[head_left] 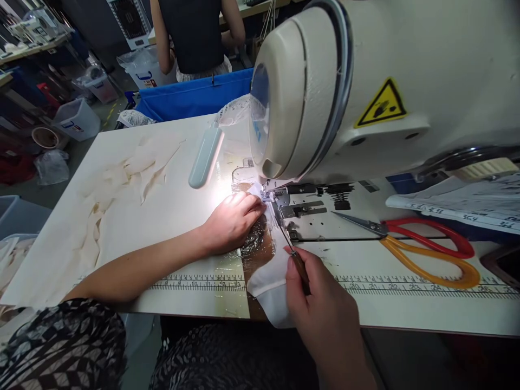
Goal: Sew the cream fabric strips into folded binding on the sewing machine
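Note:
Under the head of a sewing machine (300, 92), a strip of white fabric (266, 300) runs from the presser foot (266, 194) down past the table's front edge. My left hand (233, 219) is closed, with its bent fingertips on the fabric just left of the needle area; what lies under the fingers is partly hidden. Wrapped round the brown handle of an awl (299, 266), my right hand (323, 300) is closed too. The awl's thin metal shaft points up and left along the fabric toward the presser foot, and its tip is hard to make out.
Red-and-orange-handled scissors (426, 244) lie right of the machine bed, beside a dark phone-like object (501, 265). Thin pale fabric pieces (134, 168) cover the left tabletop. A grey-blue lamp (205, 157) stands behind my left hand. Another person (193, 38) sits beyond a blue cloth bin (195, 97).

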A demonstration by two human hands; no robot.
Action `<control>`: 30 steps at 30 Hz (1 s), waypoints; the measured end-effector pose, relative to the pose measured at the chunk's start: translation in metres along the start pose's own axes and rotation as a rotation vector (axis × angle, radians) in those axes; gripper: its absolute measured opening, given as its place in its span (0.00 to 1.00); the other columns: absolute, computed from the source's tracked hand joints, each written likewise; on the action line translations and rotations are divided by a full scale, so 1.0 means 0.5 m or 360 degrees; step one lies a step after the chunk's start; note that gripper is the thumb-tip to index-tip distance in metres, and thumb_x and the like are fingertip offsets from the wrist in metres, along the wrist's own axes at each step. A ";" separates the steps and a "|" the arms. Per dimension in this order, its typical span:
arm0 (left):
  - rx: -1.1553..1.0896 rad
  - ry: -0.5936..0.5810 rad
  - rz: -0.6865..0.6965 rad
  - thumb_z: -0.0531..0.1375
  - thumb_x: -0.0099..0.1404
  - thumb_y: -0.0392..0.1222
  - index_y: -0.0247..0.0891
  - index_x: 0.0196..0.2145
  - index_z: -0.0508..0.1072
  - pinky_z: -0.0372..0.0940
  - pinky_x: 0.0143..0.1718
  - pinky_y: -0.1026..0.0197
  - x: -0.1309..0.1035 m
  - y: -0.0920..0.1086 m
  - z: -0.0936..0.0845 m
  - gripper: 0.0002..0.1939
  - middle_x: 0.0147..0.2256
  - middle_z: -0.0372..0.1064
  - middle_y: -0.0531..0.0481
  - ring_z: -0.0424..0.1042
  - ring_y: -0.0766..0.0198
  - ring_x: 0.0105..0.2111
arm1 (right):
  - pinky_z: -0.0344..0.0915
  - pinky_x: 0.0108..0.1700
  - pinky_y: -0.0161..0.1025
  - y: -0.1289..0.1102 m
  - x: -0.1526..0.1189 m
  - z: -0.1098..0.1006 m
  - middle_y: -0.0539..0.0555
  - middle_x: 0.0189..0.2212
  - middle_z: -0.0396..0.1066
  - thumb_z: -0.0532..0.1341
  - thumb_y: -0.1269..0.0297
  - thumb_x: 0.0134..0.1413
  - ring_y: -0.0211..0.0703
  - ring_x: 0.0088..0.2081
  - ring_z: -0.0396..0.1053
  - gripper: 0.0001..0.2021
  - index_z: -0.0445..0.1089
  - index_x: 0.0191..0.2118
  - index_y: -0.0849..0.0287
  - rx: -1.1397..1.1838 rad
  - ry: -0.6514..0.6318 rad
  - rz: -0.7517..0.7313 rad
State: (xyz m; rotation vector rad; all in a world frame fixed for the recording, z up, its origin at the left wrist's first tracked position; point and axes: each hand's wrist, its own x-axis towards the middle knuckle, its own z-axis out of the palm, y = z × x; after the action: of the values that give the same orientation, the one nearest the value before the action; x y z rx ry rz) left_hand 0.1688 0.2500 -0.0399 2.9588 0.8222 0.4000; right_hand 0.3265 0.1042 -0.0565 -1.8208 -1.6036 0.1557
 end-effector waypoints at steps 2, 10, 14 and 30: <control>-0.0048 0.0019 0.0009 0.43 0.74 0.35 0.33 0.52 0.72 0.70 0.41 0.49 -0.003 0.002 -0.003 0.20 0.46 0.72 0.38 0.68 0.56 0.41 | 0.71 0.33 0.38 0.004 0.001 0.008 0.55 0.37 0.80 0.52 0.62 0.66 0.47 0.33 0.78 0.12 0.71 0.46 0.57 -0.0024 0.0022 -0.0007; -0.0075 -0.0087 0.0082 0.47 0.73 0.33 0.34 0.47 0.74 0.69 0.44 0.52 0.000 0.008 -0.012 0.16 0.46 0.71 0.38 0.70 0.55 0.44 | 0.68 0.29 0.35 0.008 0.008 0.012 0.56 0.36 0.79 0.53 0.65 0.66 0.45 0.32 0.77 0.11 0.70 0.47 0.59 -0.0063 0.0047 -0.0160; 0.0061 -0.0163 0.0035 0.42 0.74 0.34 0.31 0.47 0.74 0.69 0.44 0.51 0.005 0.010 -0.013 0.22 0.48 0.71 0.36 0.69 0.54 0.44 | 0.67 0.30 0.34 0.005 0.014 0.012 0.56 0.35 0.79 0.52 0.65 0.68 0.44 0.32 0.77 0.11 0.70 0.46 0.60 -0.0097 0.0074 -0.0211; 0.0056 -0.0273 -0.0041 0.50 0.68 0.35 0.32 0.42 0.74 0.67 0.45 0.51 0.012 0.016 -0.018 0.13 0.48 0.68 0.37 0.66 0.51 0.46 | 0.73 0.35 0.42 -0.063 0.006 -0.032 0.55 0.34 0.80 0.55 0.53 0.65 0.49 0.31 0.77 0.14 0.75 0.44 0.52 0.0233 0.0011 0.0184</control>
State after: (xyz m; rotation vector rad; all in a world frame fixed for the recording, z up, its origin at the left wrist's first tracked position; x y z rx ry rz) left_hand 0.1754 0.2457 -0.0290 2.9580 0.8545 0.1295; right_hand 0.3092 0.1002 -0.0256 -1.7982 -1.4432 0.3106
